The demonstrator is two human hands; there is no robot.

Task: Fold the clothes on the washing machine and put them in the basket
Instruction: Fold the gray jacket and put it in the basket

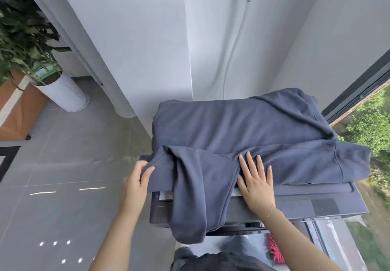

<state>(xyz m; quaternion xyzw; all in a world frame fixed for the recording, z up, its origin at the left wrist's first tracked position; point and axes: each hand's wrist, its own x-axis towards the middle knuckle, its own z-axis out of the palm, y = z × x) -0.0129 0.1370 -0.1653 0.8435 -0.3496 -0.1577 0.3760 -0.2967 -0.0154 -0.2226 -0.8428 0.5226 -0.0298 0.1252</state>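
A slate-blue sweatshirt (242, 127) lies spread over the top of the dark washing machine (316, 205). One sleeve (194, 203) hangs down over the machine's front edge. My left hand (137, 180) pinches the garment's near left edge between thumb and fingers. My right hand (256, 180) lies flat with straight fingers, pressing the fabric near the front edge of the machine. No basket is in view.
A white wall corner and a hose (234, 44) rise behind the machine. A potted plant in a white cylinder (63, 93) stands on the grey tiled floor at the left. A window (358, 84) with greenery outside runs along the right. Something red (274, 249) lies low by the machine.
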